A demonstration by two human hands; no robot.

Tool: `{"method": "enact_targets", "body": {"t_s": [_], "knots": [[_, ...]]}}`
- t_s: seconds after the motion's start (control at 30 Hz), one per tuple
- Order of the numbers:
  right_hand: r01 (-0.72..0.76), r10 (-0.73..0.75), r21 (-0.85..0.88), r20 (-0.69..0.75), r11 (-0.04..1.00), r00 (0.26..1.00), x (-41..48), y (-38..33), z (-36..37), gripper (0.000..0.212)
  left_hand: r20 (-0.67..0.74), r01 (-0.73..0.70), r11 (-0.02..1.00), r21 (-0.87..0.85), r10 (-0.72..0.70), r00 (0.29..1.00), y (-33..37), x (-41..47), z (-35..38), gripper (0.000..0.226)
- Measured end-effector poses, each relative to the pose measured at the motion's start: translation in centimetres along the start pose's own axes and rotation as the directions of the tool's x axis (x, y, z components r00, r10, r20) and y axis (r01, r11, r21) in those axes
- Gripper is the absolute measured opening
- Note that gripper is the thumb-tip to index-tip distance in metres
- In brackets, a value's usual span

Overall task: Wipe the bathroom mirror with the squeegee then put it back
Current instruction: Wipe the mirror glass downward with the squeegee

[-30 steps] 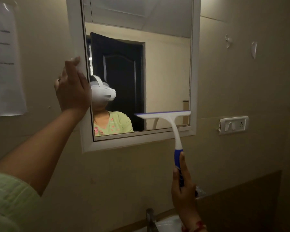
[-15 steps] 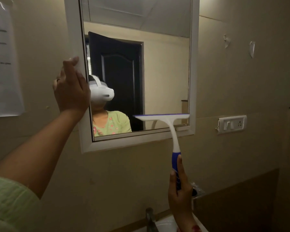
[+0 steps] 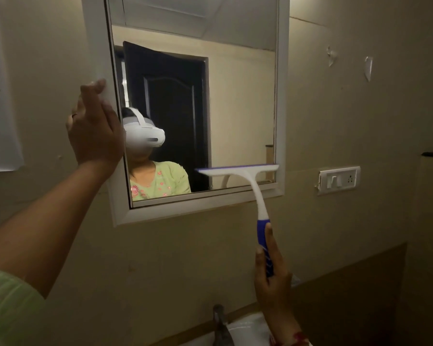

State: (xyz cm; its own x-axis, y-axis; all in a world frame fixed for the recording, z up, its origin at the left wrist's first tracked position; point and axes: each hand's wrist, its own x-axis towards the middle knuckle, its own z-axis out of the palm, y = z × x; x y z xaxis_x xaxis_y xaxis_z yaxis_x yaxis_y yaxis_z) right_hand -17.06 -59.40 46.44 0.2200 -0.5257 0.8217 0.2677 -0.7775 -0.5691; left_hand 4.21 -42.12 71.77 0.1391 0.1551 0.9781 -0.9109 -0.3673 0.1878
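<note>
Squeegee on lower right of mirror, left hand steadying frame.

Right hand point(image 3: 270, 275) clenched round the blue handle of the squeegee point(image 3: 250, 181), blade level against the glass near the bottom right corner of the mirror point(image 3: 235, 96). Left hand point(image 3: 94, 131) rests on the white frame's left side, fingers loosely curled, grasping nothing. Switch plate point(image 3: 339, 179) on wall to the right; tap point(image 3: 220, 320) and basin below.

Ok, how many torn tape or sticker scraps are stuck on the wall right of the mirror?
2. One scrap sits upper right of the mirror frame; the other scrap is just right of it, slightly lower. More may lie outside the view.
</note>
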Motion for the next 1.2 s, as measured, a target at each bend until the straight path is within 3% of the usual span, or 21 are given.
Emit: {"method": "enact_targets", "body": {"t_s": [0.13, 0.37, 0.8, 1.2], "knots": [[0.001, 0.000, -0.031, 0.037, 1.000, 0.999, -1.2, -0.2, -1.2, 0.056, 0.001, 0.004, 1.000, 0.004, -0.004, 1.000, -0.1, 0.1, 0.0, 0.032], [-0.068, 0.067, 0.061, 0.009, 0.996, 0.998, 1.9, -3.1, -1.2, 0.051, -0.010, -0.004, 1.000, 0.012, 0.004, 1.000, -0.2, -0.1, 0.0, 0.034], [-0.090, 0.102, -0.146, 0.075, 0.985, 0.992, -0.4, -3.3, -3.6, 0.053, -0.031, -0.015, 1.000, -0.001, 0.015, 0.999, -0.7, 0.0, 0.4, 0.037], [-0.088, 0.105, -0.142, 0.119, 0.986, 0.987, 2.2, -5.1, -4.2, 0.052, -0.048, -0.013, 0.999, -0.031, 0.012, 0.999, -1.4, -0.1, 0.8, 0.035]]}}
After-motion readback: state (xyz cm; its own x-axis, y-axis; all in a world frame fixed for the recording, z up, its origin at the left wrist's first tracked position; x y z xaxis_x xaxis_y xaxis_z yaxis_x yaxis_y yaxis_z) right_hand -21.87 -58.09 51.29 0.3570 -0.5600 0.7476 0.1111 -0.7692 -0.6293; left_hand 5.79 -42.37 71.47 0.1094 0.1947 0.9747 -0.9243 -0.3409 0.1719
